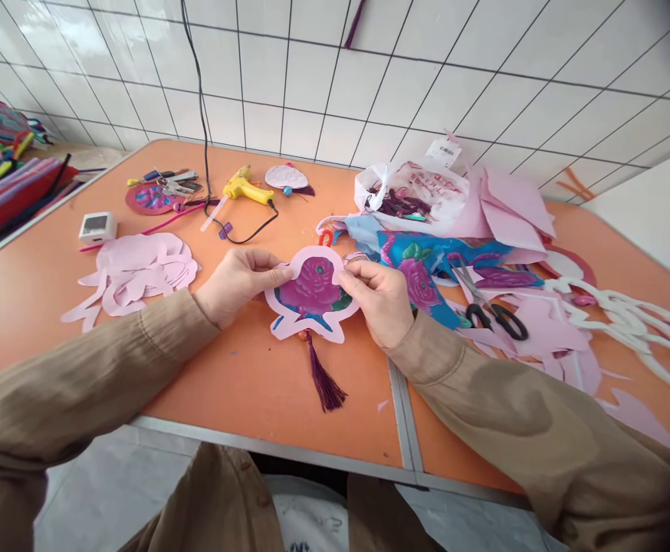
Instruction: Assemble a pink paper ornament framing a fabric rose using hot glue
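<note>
Between my two hands is a flat ornament (313, 285) with a purple flower print, some blue and green, and a pink cut-out border around it. My left hand (240, 282) pinches its upper left edge between thumb and fingers. At the upper right edge, my right hand (378, 299) grips it the same way. A dark purple tassel (324, 377) hangs from its lower edge and lies over the table. Just above the ornament is a small orange-red loop (326, 237). To the left lies a pile of pink cut-outs (139, 270).
A yellow glue gun (246, 186) with its cord lies behind, near a small white device (98, 227) and keys (177, 184). On the right are black-handled scissors (496, 316), flower-printed blue fabric (421, 280), pink scraps, white cord (628, 314) and a plastic bag (427, 195).
</note>
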### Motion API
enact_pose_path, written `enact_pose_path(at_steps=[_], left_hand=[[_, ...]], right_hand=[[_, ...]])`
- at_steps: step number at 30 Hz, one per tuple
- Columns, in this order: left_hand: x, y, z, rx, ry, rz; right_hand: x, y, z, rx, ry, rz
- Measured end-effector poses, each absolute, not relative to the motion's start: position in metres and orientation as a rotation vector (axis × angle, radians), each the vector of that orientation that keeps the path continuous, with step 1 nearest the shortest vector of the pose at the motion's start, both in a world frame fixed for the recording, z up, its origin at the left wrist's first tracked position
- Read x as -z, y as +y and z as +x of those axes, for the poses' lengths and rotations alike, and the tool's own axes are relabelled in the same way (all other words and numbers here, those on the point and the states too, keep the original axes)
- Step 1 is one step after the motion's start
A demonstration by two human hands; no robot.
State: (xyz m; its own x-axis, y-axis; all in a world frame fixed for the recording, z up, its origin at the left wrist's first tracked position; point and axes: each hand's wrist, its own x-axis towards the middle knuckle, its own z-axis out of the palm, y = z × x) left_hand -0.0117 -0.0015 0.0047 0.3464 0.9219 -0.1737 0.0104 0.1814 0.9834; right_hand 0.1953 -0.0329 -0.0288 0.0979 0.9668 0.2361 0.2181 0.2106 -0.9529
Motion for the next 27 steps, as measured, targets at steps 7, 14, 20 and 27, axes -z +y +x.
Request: enact_pose_path(at_steps=[7, 14, 20, 27], left_hand=[[-0.0066, -0.0065, -0.0102, -0.845, 1.063, 1.345], [-0.0062, -0.0042, -0.0096, -0.857, 1.078, 1.306], [-0.0086, -0.0032, -0.0095, -0.814, 1.092, 1.238], [-0.0102, -0.0034, -0.0099, -0.803, 1.139, 1.259]], right_hand=[[0.0313, -0.0339, 0.1952, -0.856, -1.357, -1.218], [0.0275, -0.0361, 0.1946, -0.855, -1.379, -1.229], [0.0263, -0.0368, 0.1941, -0.841, -1.406, -1.212], [0.0279, -0.0369, 0.1946, -0.835, -1.417, -1.215]])
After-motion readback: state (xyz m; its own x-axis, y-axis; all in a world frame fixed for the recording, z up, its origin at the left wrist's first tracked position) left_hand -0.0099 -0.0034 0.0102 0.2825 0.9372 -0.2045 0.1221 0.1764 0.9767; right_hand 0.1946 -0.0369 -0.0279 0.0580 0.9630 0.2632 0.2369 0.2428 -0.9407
